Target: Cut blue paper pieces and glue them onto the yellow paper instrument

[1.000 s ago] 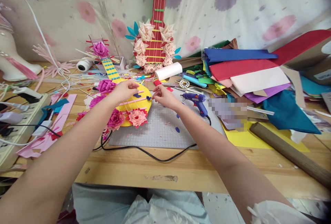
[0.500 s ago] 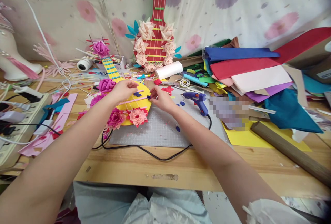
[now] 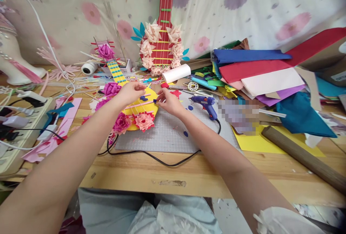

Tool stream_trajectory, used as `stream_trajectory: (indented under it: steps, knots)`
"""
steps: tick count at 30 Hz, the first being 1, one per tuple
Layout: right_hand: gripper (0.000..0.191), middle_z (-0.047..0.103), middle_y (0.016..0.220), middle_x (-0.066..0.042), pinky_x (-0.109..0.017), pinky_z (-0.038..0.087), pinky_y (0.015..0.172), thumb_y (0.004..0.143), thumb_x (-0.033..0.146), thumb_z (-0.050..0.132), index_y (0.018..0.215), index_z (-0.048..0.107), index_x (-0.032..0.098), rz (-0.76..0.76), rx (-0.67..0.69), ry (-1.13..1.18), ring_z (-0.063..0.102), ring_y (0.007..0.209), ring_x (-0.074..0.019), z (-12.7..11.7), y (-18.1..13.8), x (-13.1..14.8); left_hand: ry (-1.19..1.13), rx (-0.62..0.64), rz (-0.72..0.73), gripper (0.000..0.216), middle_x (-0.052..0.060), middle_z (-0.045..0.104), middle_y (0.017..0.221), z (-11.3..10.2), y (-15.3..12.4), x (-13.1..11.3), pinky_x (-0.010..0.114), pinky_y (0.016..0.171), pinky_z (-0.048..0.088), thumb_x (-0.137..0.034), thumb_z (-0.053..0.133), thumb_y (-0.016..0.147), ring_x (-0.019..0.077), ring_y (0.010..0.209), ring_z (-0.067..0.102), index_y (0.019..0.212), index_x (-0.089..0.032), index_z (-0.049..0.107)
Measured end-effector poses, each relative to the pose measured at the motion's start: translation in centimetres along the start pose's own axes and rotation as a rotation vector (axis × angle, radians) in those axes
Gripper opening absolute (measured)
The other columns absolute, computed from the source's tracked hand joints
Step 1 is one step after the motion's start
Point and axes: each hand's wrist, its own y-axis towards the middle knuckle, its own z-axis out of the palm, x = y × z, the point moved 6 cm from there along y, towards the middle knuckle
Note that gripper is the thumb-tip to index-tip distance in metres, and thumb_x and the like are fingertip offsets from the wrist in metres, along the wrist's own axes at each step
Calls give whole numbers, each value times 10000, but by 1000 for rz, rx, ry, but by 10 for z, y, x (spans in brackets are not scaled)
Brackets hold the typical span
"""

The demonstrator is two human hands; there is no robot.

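Note:
A yellow craft guitar (image 3: 152, 111) lies tilted on the grey cutting mat (image 3: 173, 136), with pink strips and pale strings across its body. Magenta and pink paper flowers (image 3: 144, 122) edge it. My right hand (image 3: 169, 101) is at the guitar's right edge, its fingertips pinching a small dark blue paper piece (image 3: 155, 101). Over the upper body, my left hand (image 3: 132, 93) is closed, fingers bent together; what they hold, if anything, cannot be made out. Just below its fingertips, dark blue petals (image 3: 143, 98) sit on the yellow surface.
A blue glue gun (image 3: 204, 103) lies on the mat near loose blue petals (image 3: 186, 133); its black cable (image 3: 162, 162) loops along the front. A red flowered guitar (image 3: 165, 18) stands behind. Coloured paper (image 3: 256, 70) is piled right, a power strip (image 3: 25, 136) sits left.
Both hands stay almost in place over the guitar. The right fingertips still pinch the dark blue piece at the edge. The view has shifted very slightly.

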Motion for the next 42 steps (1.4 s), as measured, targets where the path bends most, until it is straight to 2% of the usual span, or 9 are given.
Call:
stream_trajectory:
  steps: [6, 9, 11, 14, 18, 26, 34, 39, 42]
  knots:
    - [294, 640, 913, -19, -285, 463, 686, 706, 189, 586, 970, 462, 225, -2, -72, 44, 584, 734, -131, -32, -23, -16, 185, -53, 165, 223, 43, 633, 843, 6, 4, -18, 333, 817, 451, -115, 633, 587, 193, 836, 587, 800, -180, 638]
    - [153, 626, 818, -13, -289, 453, 660, 719, 201, 567, 860, 509, 211, 53, -89, -19, 561, 679, -133, -50, -46, -33, 275, -60, 363, 215, 67, 602, 963, 31, -17, -40, 342, 862, 434, -119, 568, 663, 192, 901, 559, 859, -185, 624]
    - [110, 608, 766, -5, -291, 448, 657, 731, 205, 552, 837, 523, 209, 87, -89, -33, 552, 662, -134, -58, -62, -45, 334, 72, 491, 200, 71, 593, 984, 63, -39, -49, 332, 834, 440, -134, 523, 716, 178, 862, 562, 886, -186, 615]
    - [93, 595, 756, -6, -294, 442, 650, 743, 219, 535, 835, 536, 207, 87, -100, -43, 542, 663, -141, -67, -83, -59, 502, 406, 608, 157, 63, 614, 912, 119, -73, -40, 324, 749, 450, -195, 480, 778, 185, 802, 574, 867, -199, 610]
    - [98, 607, 781, -18, -309, 452, 685, 759, 230, 519, 847, 550, 202, 96, -132, -48, 568, 713, -157, -69, -101, -72, 607, 524, 600, 154, 77, 627, 906, 160, -92, -8, 330, 709, 444, -183, 448, 797, 218, 845, 590, 822, -197, 599]
    - [289, 634, 890, -36, -310, 450, 738, 729, 119, 552, 1008, 545, 192, 80, -10, -242, 576, 778, -154, -54, -103, -63, 463, 62, 439, 213, 90, 620, 946, 150, -77, 25, 339, 815, 442, -98, 442, 787, 219, 948, 572, 939, -174, 571]
    - [356, 564, 795, 6, -297, 425, 706, 692, 78, 513, 1020, 507, 216, 100, -9, -185, 544, 749, -147, -52, -99, -64, 293, 20, 412, 221, 62, 616, 882, 142, -79, 32, 301, 743, 459, -86, 470, 759, 174, 805, 584, 933, -170, 577]
    - [318, 501, 724, 39, -287, 425, 665, 658, 153, 566, 957, 486, 223, 166, -118, 157, 504, 662, -120, -50, -93, -74, 150, 12, 365, 215, 40, 611, 862, 140, -76, 37, 277, 703, 456, -92, 511, 729, 125, 676, 559, 911, -176, 590]
    - [413, 495, 759, 39, -280, 440, 655, 588, 214, 654, 955, 464, 225, 231, -206, 458, 518, 687, -117, -46, -91, -77, -108, 46, 258, 244, 33, 619, 877, 146, -77, 41, 253, 659, 462, -136, 589, 702, 96, 642, 548, 943, -174, 577]
